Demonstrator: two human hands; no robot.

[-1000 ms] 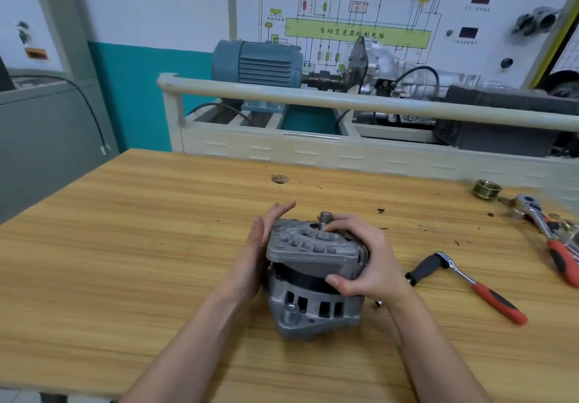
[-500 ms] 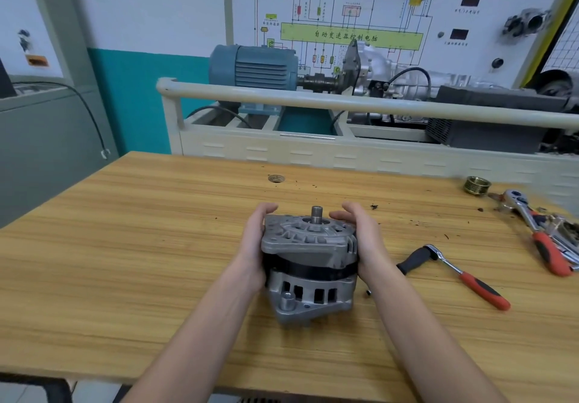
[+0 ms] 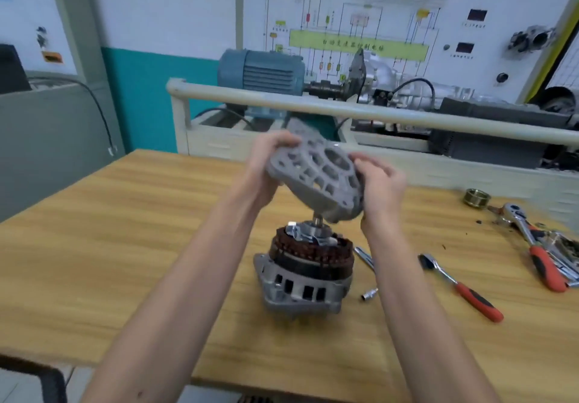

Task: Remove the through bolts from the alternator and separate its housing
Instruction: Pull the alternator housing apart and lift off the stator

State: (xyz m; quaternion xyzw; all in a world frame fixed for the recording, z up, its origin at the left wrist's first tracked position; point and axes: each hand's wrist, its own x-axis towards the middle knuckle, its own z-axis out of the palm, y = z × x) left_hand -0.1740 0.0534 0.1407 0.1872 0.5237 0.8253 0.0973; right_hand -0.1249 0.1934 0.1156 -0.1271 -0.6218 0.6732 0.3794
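Front housing (image 3: 316, 177) now off, both hands aloft

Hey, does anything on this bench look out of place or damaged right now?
Nothing looks damaged. The front housing is lifted and tilted in both hands, left hand, right hand. A loose socket and dark specks lie scattered on the table.

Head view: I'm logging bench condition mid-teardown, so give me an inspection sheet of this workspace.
Surface: wooden bench, dark specks at right.
Job's things: front housing lifted off, tilted; alternator body upright, windings exposed.
Clutter: ratchet, second ratchet, small socket, brass ring.
Grippers: left hand and right hand grip the housing.
Cables: black cable on left wall.
Surroundings: blue motor, wiring diagram board.
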